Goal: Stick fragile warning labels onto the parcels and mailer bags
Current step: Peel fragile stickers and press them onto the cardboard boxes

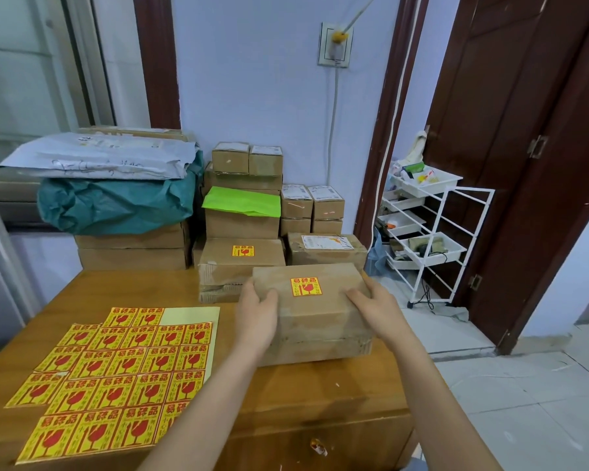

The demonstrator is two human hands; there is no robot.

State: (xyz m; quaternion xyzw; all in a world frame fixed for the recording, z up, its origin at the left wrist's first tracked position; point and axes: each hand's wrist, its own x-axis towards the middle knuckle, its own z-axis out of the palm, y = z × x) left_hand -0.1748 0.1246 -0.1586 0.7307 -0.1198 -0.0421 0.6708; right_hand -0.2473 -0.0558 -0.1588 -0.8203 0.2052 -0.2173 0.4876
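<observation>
Nearest the camera, the sheets of fragile labels (116,375) lie on the bench (303,402), to the left of the forearms. Beyond them the left hand (257,312) and right hand (376,309) hold a cardboard parcel (317,317) by its two ends, fingers curled over the top edges and thumbs on the near side. A label (306,286) already sits on its top face, so this parcel looks finished and is probably about to be set aside. A second labelled box (240,261) sits just behind, touching it. The next move calls for clearing this parcel, then taking an unlabelled one from the stacked boxes (245,185) or the mailer bags (106,158) behind.
</observation>
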